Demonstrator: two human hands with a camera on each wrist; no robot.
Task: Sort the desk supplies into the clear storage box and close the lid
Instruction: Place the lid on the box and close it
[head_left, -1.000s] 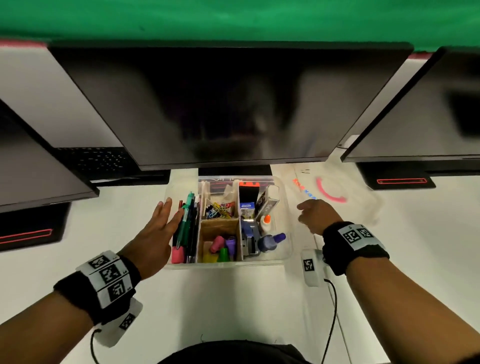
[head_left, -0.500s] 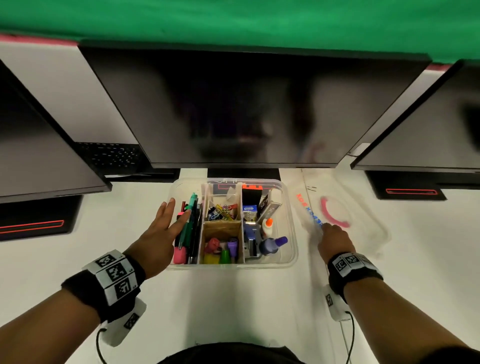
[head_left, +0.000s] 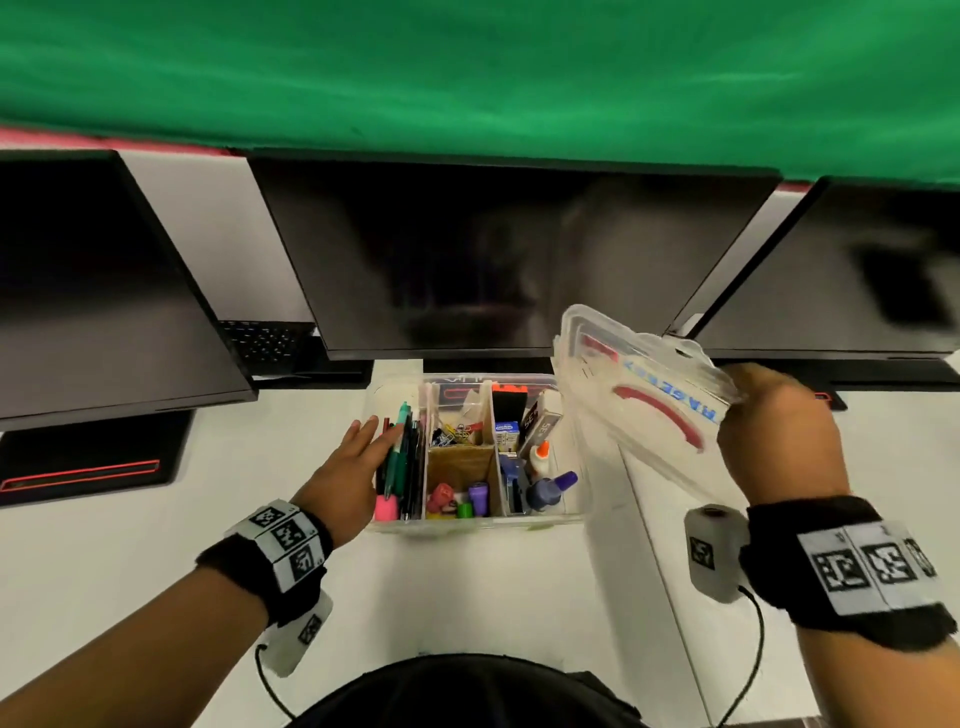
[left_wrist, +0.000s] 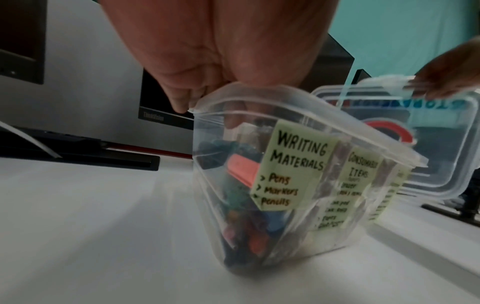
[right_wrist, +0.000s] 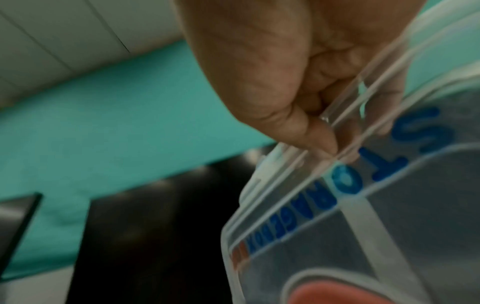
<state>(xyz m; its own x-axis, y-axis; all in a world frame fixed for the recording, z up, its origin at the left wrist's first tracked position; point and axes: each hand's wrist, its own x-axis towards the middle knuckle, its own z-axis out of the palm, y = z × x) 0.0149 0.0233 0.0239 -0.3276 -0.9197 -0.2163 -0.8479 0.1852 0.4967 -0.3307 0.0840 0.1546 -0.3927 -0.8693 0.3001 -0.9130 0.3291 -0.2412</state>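
Clear plastic storage box (head_left: 571, 512) with cardboard dividers sitting on white desk (head_left: 156, 545), at 12 o'clock from person, full of pens, clips, glue. Left hand (head_left: 345, 475) resting at box's 9 o'clock rim, fingers straight and spread. Right hand (head_left: 769, 426) pinching edge of clear lid with blue letters and red handle (head_left: 644, 405), holding it tilted in air at box's 3 o'clock.
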